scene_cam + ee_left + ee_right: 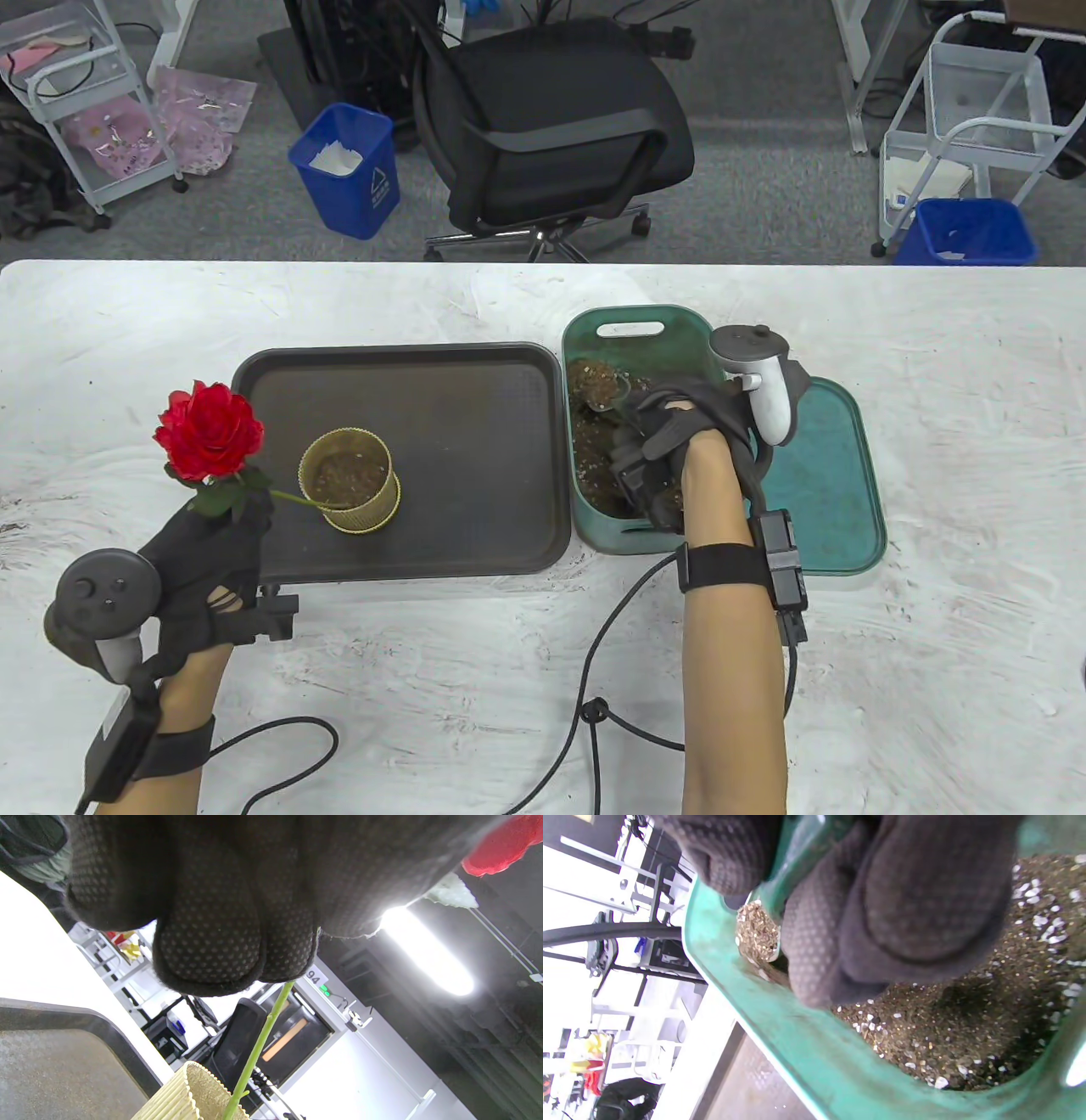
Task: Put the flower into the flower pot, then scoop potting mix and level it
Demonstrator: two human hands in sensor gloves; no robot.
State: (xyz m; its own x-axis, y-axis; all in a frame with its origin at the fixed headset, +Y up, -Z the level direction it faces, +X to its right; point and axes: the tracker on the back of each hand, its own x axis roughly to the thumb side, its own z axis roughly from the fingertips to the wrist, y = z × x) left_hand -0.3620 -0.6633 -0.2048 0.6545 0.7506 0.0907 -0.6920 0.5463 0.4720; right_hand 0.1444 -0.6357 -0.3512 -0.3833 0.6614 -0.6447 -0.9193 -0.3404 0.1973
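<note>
A red rose (209, 429) on a green stem (258, 1046) leans left out of the ribbed yellow flower pot (349, 479), which stands on the dark tray (475, 424) and holds some potting mix. My left hand (222, 525) grips the stem just under the bloom, left of the pot. My right hand (649, 454) is down in the green bin (636, 327) of potting mix (967, 1018). It grips a green scoop (793, 861) loaded with mix (598, 384).
A green lid (827, 484) lies right of the bin. Glove cables run across the white table (933, 340) near its front edge. A black office chair (551, 127) and blue bins stand beyond the far edge.
</note>
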